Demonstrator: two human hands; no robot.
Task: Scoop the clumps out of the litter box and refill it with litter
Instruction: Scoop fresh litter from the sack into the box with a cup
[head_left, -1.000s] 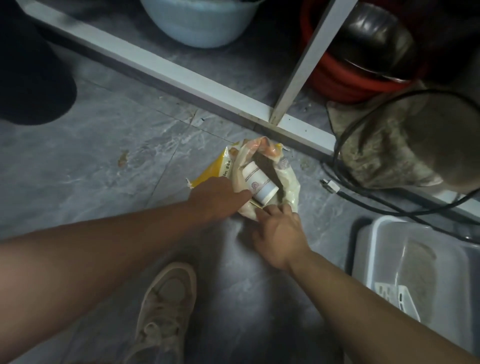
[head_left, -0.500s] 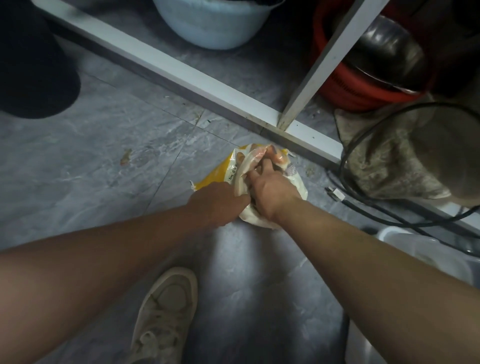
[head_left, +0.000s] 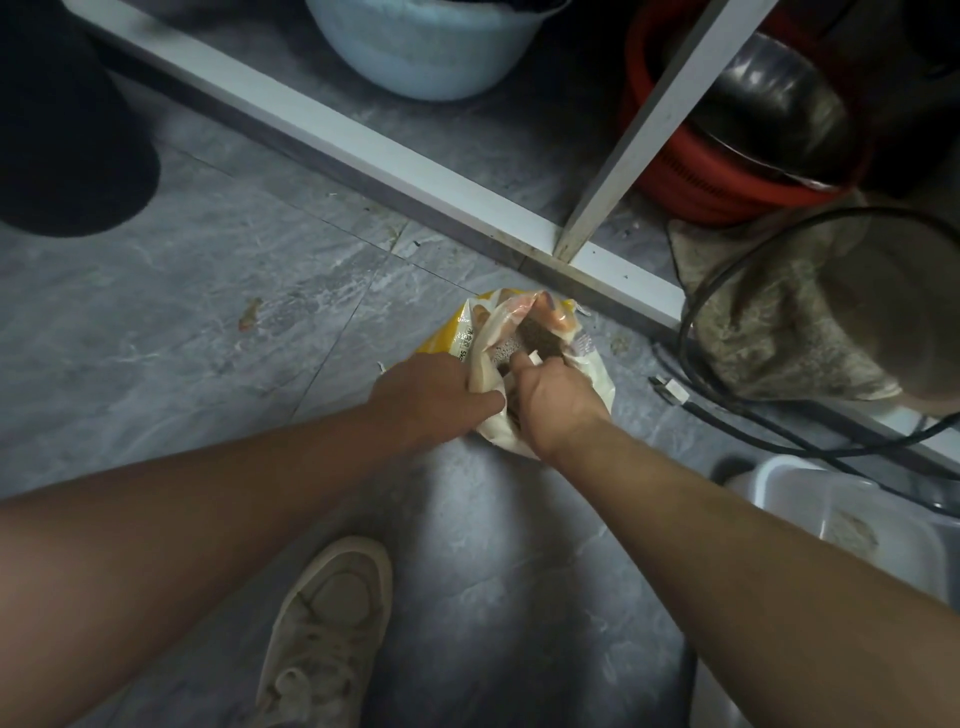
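A yellow-and-cream litter bag stands open on the grey floor, with dark litter showing inside. My left hand grips the bag's left edge and holds the mouth apart. My right hand is inside the opening, its fingers curled around a white cup; only a sliver of the cup shows past the thumb. The grey litter box sits at the lower right, partly behind my right forearm, with a thin patch of litter on its bottom.
A white shelf frame runs diagonally behind the bag. Under it stand a pale blue basin and a red basket. Black cables lie right of the bag. My shoe is below.
My right hand moved from the bag's near edge into the opening and closed over the white cup that lay inside. My left hand kept its hold on the bag.
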